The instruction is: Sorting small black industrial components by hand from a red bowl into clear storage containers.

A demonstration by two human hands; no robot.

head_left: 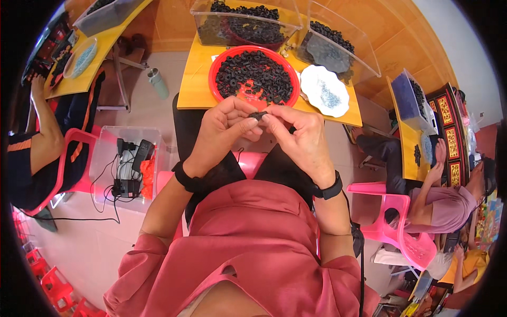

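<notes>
Pinched between the fingertips of both hands is a small black part (257, 115), held over my lap just in front of the table edge. My left hand (228, 122) grips it from the left with thumb and fingers. From the other side, the thumb and forefinger of my right hand (297, 131) close on it. Fingers hide much of its shape. Just beyond my hands, a round red tray (213, 79) holds many small black ring-like parts (253, 71). To its right lies a white scalloped plate (338, 108) with a heap of tiny pale-blue pieces (328, 95).
Clear plastic bins (203, 26) of black parts line the table's (193, 90) far side. On the left stand a box of cables and adapters (100, 174) and a green tumbler (157, 83). Other people sit at yellow tables on both sides, on pink chairs (388, 216).
</notes>
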